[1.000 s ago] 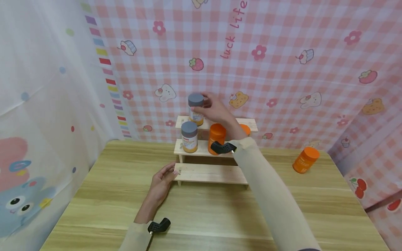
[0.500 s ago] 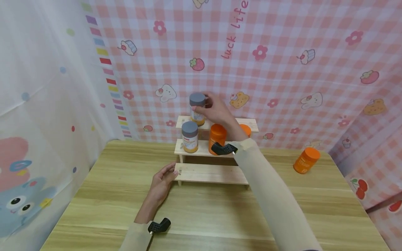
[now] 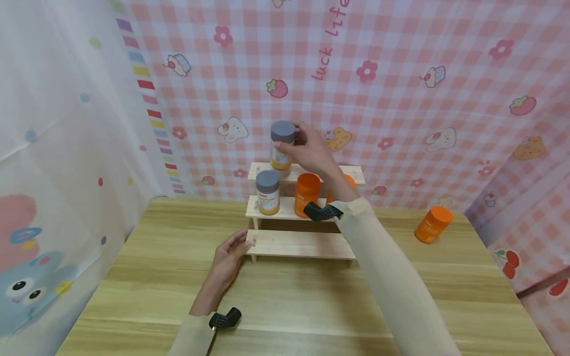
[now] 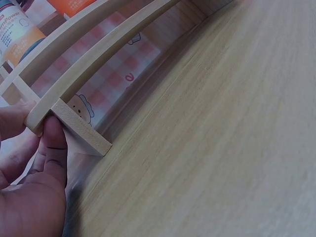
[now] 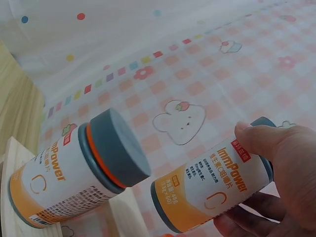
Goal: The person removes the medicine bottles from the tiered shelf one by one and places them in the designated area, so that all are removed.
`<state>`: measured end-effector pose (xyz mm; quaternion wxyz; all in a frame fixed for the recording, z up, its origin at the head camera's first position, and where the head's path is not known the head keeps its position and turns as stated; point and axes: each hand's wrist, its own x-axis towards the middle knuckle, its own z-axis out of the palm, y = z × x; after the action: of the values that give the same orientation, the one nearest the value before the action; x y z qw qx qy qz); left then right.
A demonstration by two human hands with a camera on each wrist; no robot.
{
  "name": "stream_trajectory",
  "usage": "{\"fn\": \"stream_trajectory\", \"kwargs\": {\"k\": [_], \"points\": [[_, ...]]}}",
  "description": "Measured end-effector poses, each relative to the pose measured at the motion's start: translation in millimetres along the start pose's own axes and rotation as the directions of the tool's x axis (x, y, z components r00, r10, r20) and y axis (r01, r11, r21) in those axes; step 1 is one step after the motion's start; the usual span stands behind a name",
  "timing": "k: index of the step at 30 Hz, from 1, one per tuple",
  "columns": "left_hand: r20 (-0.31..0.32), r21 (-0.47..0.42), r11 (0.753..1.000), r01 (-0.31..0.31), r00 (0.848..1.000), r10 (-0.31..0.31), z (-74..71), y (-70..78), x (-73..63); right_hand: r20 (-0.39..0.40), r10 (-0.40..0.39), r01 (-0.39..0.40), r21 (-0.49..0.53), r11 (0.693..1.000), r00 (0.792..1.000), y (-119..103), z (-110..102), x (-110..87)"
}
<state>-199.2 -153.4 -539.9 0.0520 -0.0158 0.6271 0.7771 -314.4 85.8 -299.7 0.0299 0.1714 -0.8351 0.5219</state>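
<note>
Two bare hands show in the head view. At upper centre, we see the right hand (image 3: 311,151) holding a white-and-orange plastic bottle with a grey lid (image 3: 281,158), roughly upright, just over the top board of a pale three-tier wooden shelf (image 3: 303,244). Lower down, a matching grey-lidded bottle (image 3: 267,197) and an orange plastic bottle (image 3: 307,192) stand on the middle board; another orange bottle (image 3: 349,181) sits partly behind the right forearm, and one more orange bottle (image 3: 433,226) stands at far right on the wood-grain counter (image 3: 285,306). We judge that a low swing of that forearm could topple its orange neighbours, since it passes so close. Compared with the earlier frame, we find the held bottle higher and slightly farther right; the left hand (image 3: 229,259) keeps its place.

In the left wrist view, at left, we see that hand's fingers pinching the lowest board's end.

In the right wrist view, at lower right, thumb and fingers wrap the bottle near its lid.
</note>
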Motion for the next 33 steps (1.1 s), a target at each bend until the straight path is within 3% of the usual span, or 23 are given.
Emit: {"fn": "stream_trajectory", "kwargs": {"k": [7,16,33], "points": [[-0.018,-0.013,1.000,0.005,1.000,-0.005,-1.8,-0.4,-2.0,-0.047,0.034,-0.032,0.028,0.999,0.998,-7.7,-7.3,-10.5],[-0.034,-0.021,1.000,0.009,0.999,-0.009,-2.3,-0.3,-2.0,-0.053,0.016,-0.012,0.075,0.997,0.998,-14.2,-19.8,-22.0],[-0.021,-0.031,0.999,-0.013,1.000,0.012,1.3,-1.7,-2.5,-0.168,0.013,-0.004,0.050,0.999,0.986,-14.2,-54.5,-61.1]]}}
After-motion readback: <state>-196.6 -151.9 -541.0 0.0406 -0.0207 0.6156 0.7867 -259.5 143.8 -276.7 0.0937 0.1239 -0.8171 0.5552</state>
